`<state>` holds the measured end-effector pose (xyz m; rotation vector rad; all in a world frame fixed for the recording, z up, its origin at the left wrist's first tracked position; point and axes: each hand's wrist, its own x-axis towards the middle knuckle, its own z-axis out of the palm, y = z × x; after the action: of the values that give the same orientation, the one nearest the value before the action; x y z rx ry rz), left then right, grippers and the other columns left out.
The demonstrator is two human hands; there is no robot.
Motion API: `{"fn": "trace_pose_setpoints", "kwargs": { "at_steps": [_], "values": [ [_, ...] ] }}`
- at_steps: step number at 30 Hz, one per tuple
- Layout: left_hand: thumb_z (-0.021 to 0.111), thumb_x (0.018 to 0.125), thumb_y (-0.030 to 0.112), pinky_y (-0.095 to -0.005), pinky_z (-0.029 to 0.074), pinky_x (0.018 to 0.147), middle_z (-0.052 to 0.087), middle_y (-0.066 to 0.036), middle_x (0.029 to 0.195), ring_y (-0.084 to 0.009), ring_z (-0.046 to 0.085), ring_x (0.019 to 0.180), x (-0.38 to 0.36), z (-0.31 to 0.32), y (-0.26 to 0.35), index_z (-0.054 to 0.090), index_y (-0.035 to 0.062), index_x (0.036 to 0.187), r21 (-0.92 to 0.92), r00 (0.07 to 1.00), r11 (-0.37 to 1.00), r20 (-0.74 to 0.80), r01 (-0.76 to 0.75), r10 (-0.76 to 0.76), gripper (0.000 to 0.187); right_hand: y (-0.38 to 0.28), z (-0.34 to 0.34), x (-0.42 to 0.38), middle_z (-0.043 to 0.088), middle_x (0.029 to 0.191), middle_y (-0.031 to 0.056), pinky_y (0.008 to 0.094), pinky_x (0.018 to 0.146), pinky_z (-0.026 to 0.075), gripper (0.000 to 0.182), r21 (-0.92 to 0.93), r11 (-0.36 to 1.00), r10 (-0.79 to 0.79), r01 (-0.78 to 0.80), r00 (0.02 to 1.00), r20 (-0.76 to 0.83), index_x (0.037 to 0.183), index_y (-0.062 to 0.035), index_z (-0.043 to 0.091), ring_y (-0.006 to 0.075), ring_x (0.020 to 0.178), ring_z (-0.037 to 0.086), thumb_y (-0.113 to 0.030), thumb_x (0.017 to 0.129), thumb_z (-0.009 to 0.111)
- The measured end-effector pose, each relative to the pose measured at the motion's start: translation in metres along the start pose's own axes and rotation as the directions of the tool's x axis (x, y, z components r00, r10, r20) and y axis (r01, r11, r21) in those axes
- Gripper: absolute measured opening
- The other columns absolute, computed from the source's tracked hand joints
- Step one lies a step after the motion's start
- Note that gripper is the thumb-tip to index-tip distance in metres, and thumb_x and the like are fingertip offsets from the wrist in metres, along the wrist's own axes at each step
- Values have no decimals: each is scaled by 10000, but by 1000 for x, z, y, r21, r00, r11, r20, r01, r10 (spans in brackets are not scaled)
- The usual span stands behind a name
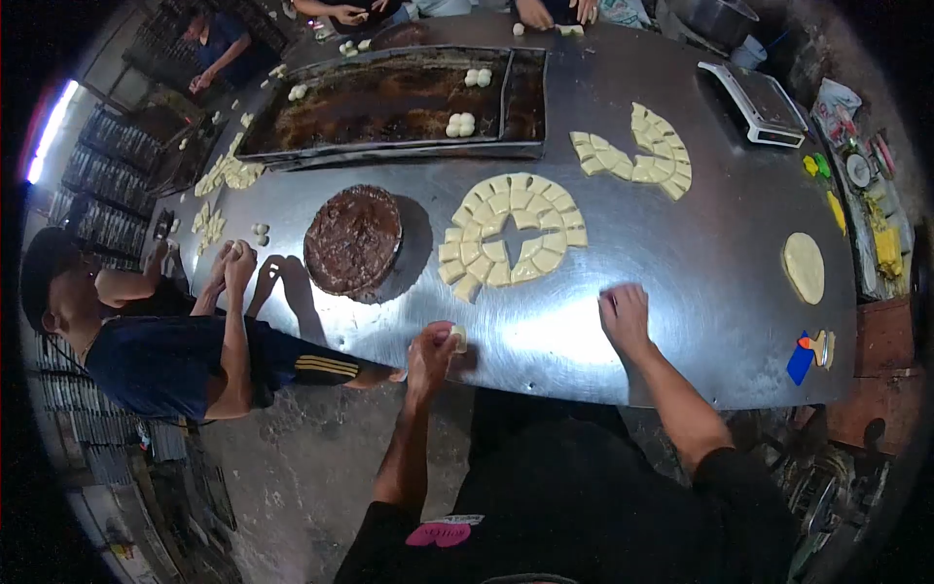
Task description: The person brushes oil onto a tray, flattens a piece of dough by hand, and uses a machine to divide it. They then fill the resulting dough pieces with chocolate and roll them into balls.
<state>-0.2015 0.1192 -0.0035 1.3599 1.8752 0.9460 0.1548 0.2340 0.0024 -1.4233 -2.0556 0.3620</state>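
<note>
A small pale piece of dough (458,338) is held in the fingers of my left hand (434,352), over the table's near edge. My right hand (625,313) is above the metal table (545,336), to the right; its fingers are partly curled and what they hold, if anything, is hard to make out. Beyond my hands lies a ring of cut dough pieces (533,200) with a gap in its middle. Left of the ring stands a round container of dark brown filling (353,240). A second group of cut dough (662,156) lies farther back.
A co-worker (165,360) leans in at the left, hands over the table. A large dark tray (389,102) holds dough balls at the back. At the right are a scale (754,102), a dough disc (804,268) and a blue scraper (801,362). Other people's hands show at the far edge.
</note>
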Motion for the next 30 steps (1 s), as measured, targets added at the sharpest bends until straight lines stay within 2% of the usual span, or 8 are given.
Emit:
{"fn": "trace_pose_setpoints", "kwargs": {
  "at_steps": [3, 5, 10, 16, 20, 22, 26, 30],
  "values": [
    [675, 863, 199, -305, 541, 681, 644, -79, 886, -152, 619, 771, 6, -4, 24, 590, 14, 1027, -473, 970, 849, 162, 238, -181, 262, -31, 62, 19, 596, 903, 153, 445, 844, 425, 94, 293, 956, 80, -25, 981, -178, 870, -43, 590, 343, 877, 549, 7, 794, 563],
    [658, 877, 193, -299, 541, 661, 640, -85, 903, -150, 617, 768, 10, -11, -3, 592, 19, 1032, -492, 971, 837, 119, 237, -206, 242, -50, 60, -21, 604, 967, 180, 507, 992, 391, 151, 244, 962, -125, 123, 992, -9, 942, -42, 566, 372, 1001, 561, 47, 822, 543],
    [640, 888, 212, -266, 467, 540, 651, -75, 874, -135, 582, 627, 6, -60, 8, 537, 31, 1186, -587, 844, 646, 128, 488, -521, 364, -64, -7, -34, 622, 993, 210, 431, 803, 514, 232, 176, 984, 10, -34, 990, 137, 1068, -17, 567, 377, 921, 614, -19, 845, 630],
    [643, 882, 168, -258, 484, 553, 645, -45, 871, -107, 598, 695, 21, -33, 7, 561, 7, 1168, -510, 855, 688, 347, 516, -385, 338, -54, 10, 7, 595, 1094, 207, 436, 864, 476, 369, 60, 993, 94, -103, 987, 129, 1145, -29, 550, 373, 1027, 566, -70, 803, 684],
    [609, 892, 40, -325, 555, 803, 629, -102, 1036, -174, 628, 910, 22, 12, 40, 576, -21, 1087, -642, 960, 749, 280, 165, 28, 207, -90, 6, 14, 565, 1176, 200, 434, 944, 437, 380, 152, 980, 105, -130, 981, 165, 1173, -31, 557, 372, 1111, 518, -122, 822, 670],
    [590, 894, 24, -316, 550, 812, 634, -113, 1008, -168, 625, 909, 34, 35, 75, 575, -44, 1088, -661, 898, 636, 422, 398, -124, 207, -132, -10, 29, 564, 1225, 213, 376, 936, 452, 454, 413, 775, 282, -478, 847, 450, 1297, -25, 499, 300, 1108, 565, -206, 895, 610],
    [583, 900, 26, -293, 542, 796, 646, -110, 994, -155, 619, 910, 32, 67, 97, 579, -53, 1080, -668, 937, 715, 346, 206, 52, 197, -132, -9, 29, 666, 1056, 166, 302, 824, 503, 409, 567, 658, 200, -495, 841, 502, 1246, -10, 550, 186, 922, 649, -152, 874, 641],
    [593, 892, 32, -293, 526, 786, 642, -123, 992, -161, 621, 905, 26, 57, 124, 579, -48, 1072, -717, 926, 622, 376, 315, -35, 197, -103, -11, 24, 664, 851, 63, 226, 669, 482, 253, 647, 501, 255, -575, 812, 524, 1054, 16, 640, 93, 757, 605, -114, 842, 687]
  ]
}}
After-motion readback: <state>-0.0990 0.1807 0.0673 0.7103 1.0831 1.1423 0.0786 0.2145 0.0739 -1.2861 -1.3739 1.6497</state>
